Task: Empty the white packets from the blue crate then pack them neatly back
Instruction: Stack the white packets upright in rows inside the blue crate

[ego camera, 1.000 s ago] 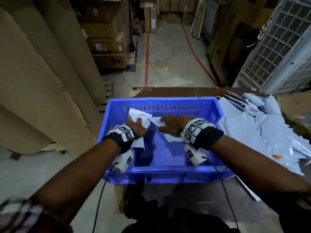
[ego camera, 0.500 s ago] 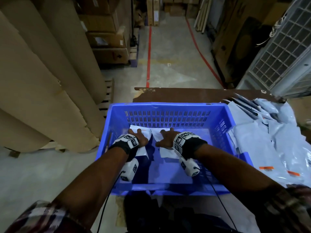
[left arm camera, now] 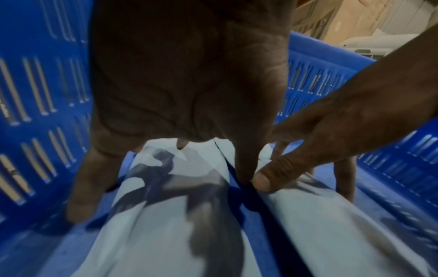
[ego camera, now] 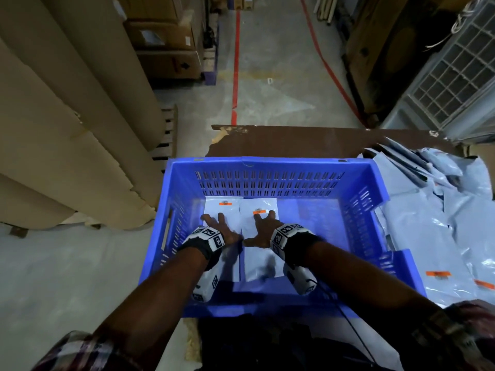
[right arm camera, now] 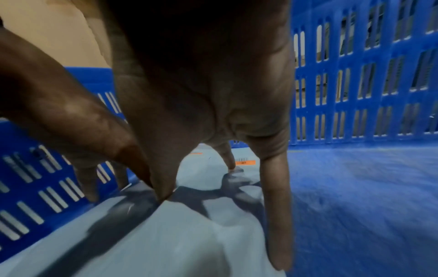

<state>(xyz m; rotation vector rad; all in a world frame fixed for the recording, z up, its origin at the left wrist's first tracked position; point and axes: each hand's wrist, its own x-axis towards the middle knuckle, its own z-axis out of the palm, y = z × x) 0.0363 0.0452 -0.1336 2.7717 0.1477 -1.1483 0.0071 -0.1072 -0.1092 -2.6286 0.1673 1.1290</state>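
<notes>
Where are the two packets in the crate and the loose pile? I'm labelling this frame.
left packet [ego camera: 214,210], head view, upper face
right packet [ego camera: 263,266], head view, lower face
loose pile [ego camera: 428,236], head view, middle

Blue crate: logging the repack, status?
Left hand and right hand flat on two white packets in blue crate. Loose pile waits outside. Nothing blocking.

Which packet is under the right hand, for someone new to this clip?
Look in the blue crate: two white packets lie flat, side by side. It is the right-hand packet, under the right hand, whose fingertip touches its orange label.
</notes>
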